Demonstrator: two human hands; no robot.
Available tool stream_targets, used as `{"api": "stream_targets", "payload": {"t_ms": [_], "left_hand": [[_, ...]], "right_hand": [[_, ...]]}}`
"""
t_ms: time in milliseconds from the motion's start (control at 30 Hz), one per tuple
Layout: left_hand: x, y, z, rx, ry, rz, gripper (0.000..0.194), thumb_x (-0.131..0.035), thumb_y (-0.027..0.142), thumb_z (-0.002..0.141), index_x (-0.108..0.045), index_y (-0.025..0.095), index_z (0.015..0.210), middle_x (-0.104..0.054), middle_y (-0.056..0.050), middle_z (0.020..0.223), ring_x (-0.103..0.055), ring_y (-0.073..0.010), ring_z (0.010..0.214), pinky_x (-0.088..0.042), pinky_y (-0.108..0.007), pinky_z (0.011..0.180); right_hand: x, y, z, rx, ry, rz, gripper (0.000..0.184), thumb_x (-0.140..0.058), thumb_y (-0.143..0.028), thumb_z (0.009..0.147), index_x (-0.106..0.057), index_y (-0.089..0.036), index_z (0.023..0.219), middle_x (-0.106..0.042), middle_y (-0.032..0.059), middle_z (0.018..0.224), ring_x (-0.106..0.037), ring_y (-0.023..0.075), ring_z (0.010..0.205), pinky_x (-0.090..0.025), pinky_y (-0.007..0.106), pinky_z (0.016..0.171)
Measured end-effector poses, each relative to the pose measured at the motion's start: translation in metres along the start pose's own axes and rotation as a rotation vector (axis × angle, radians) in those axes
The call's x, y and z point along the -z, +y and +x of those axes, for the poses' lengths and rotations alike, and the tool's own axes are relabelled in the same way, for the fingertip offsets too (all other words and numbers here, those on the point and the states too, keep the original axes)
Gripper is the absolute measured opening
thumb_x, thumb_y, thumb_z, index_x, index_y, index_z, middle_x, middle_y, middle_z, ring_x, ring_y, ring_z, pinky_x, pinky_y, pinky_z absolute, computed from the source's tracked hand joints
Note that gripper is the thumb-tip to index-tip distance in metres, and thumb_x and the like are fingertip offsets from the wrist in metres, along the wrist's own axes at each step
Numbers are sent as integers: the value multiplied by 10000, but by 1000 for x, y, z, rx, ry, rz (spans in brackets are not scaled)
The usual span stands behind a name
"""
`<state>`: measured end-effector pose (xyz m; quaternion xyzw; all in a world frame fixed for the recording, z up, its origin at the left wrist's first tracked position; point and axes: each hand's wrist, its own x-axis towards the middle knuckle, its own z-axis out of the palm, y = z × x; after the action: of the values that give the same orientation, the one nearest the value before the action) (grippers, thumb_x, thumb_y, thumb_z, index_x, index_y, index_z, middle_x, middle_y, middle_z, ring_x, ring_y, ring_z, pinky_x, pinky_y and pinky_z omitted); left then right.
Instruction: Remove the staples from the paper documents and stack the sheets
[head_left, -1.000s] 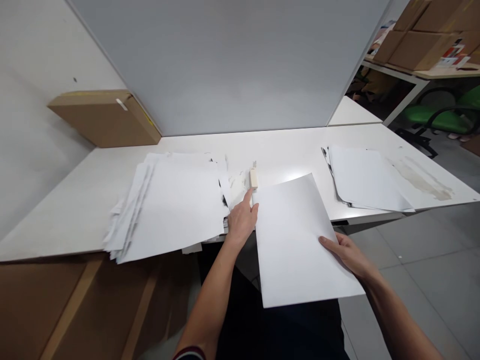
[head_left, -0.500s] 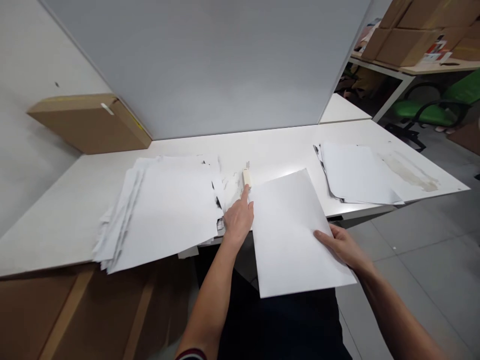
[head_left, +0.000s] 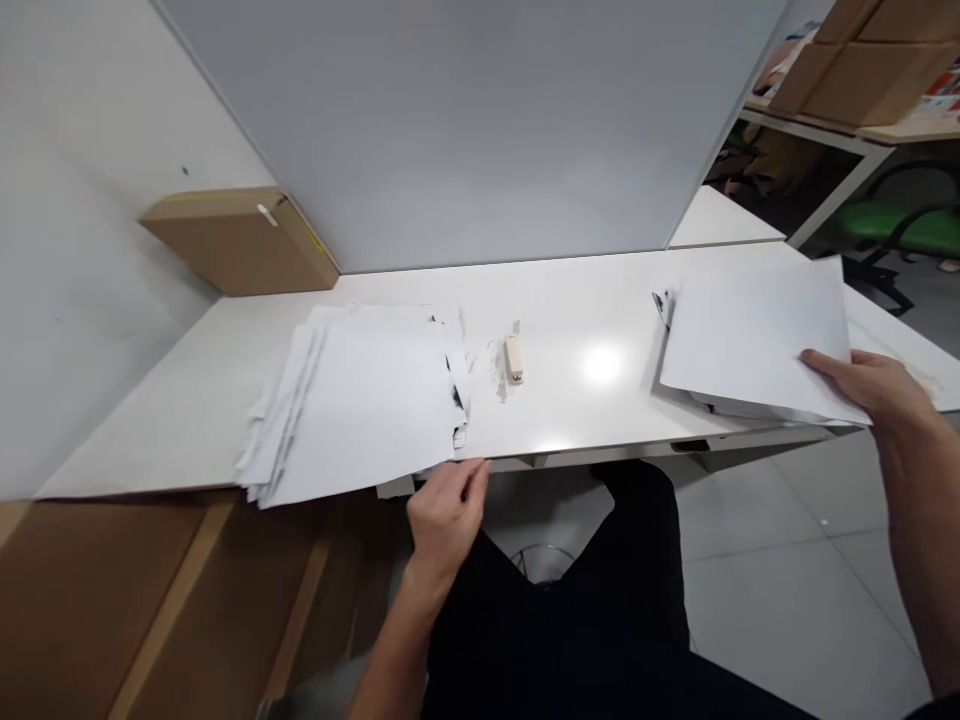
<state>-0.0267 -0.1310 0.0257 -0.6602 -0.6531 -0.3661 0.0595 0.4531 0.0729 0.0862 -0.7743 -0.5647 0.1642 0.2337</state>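
Observation:
My right hand (head_left: 877,385) grips a white sheet of paper (head_left: 757,330) by its right edge, thumb on top. That paper is over the right-hand paper stack (head_left: 765,410), partly covering it; whether it is one sheet or several I cannot tell. My left hand (head_left: 448,505) is closed, fingers curled, just off the table's front edge, with nothing visible in it. On the table between the two stacks lies a small cream block (head_left: 514,358) that looks like a stapler. Left of it is a larger, uneven pile of white paper (head_left: 367,400) with dark torn patches along its right edge.
The white table (head_left: 570,400) is backed by a grey panel (head_left: 487,130). A flat cardboard box (head_left: 240,240) leans at the back left. Brown cartons (head_left: 862,85) sit on another table at the upper right, near a green chair (head_left: 885,222).
My right hand has carried the paper from in front of me rightward onto the right stack. My left hand has left the cream block, drawn back toward me and curled its fingers.

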Motion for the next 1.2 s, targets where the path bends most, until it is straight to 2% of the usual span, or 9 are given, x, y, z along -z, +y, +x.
{"api": "stream_targets", "payload": {"t_ms": [100, 167, 267, 367, 500, 667, 867, 1033, 1200], "left_hand": [[19, -17, 7, 18, 95, 221, 200, -595, 346, 792, -626, 171, 884, -607, -67, 745, -548, -184, 748, -432, -305, 719], [26, -26, 13, 6, 73, 350, 338, -602, 409, 773, -619, 157, 997, -599, -125, 895, -526, -243, 887, -418, -367, 782], [26, -35, 18, 6, -16, 438, 332, -572, 379, 796, -623, 201, 1072, -584, -138, 1000, -484, -281, 961, -395, -397, 778], [22, -36, 20, 22, -32, 385, 214, -525, 279, 832, -667, 231, 983, -621, -98, 949, -498, -252, 921, -391, -378, 769], [21, -27, 23, 96, 15, 214, 257, -454, 258, 870, -659, 197, 1012, -636, -76, 905, -522, -202, 874, -407, -351, 822], [25, -11, 29, 221, -38, 49, 298, -382, 251, 895, -644, 193, 1023, -632, -58, 952, -512, -193, 927, -413, -328, 850], [24, -7, 28, 204, 81, -9, 250, -383, 223, 894, -620, 172, 833, -635, -63, 834, -543, -179, 841, -434, -316, 784], [21, 21, 10, -93, 108, -14, 124, -519, 134, 820, -612, 173, 891, -670, -49, 815, -547, -179, 804, -422, -335, 774], [11, 56, -12, -231, 24, -66, 93, -578, 163, 793, -616, 189, 874, -662, -30, 744, -563, -176, 755, -415, -328, 701]], "right_hand": [[-6, -4, 10, -340, 78, -222, 600, -576, -553, 729, -612, -56, 1064, -645, 272, 926, -614, 398, 892, -406, 428, 599], [-13, -15, 2, -248, 204, -350, 687, -562, -491, 775, -491, 10, 1240, -559, 344, 1115, -522, 429, 1071, -392, 457, 676], [-31, -38, -28, 15, 254, -310, 529, -531, -367, 829, -509, -32, 1237, -587, 275, 1130, -564, 360, 1023, -403, 445, 772], [-62, -64, -76, 240, 52, -89, 369, -517, -390, 836, -588, -176, 1128, -642, 153, 1083, -628, 240, 806, -442, 370, 766], [-110, -102, -140, 383, -283, 193, 355, -523, -454, 814, -611, -204, 1051, -669, 96, 997, -634, 223, 770, -478, 337, 707], [-153, -147, -186, 398, -575, 441, 340, -512, -476, 820, -622, -214, 1006, -674, 47, 755, -631, 200, 689, -471, 301, 659], [-176, -185, -210, 376, -852, 690, 365, -483, -508, 825, -613, -195, 959, -665, 52, 837, -592, 139, 587, -457, 260, 548], [-190, -202, -212, 26, -1097, 976, 561, -354, -647, 824, -595, -155, 943, -666, 85, 810, -598, 140, 533, -443, 251, 467], [-200, -196, -204, 6, -975, 966, 403, -644, -501, 711, -628, -128, 860, -692, 66, 795, -617, 179, 671, -465, 253, 557]]}}
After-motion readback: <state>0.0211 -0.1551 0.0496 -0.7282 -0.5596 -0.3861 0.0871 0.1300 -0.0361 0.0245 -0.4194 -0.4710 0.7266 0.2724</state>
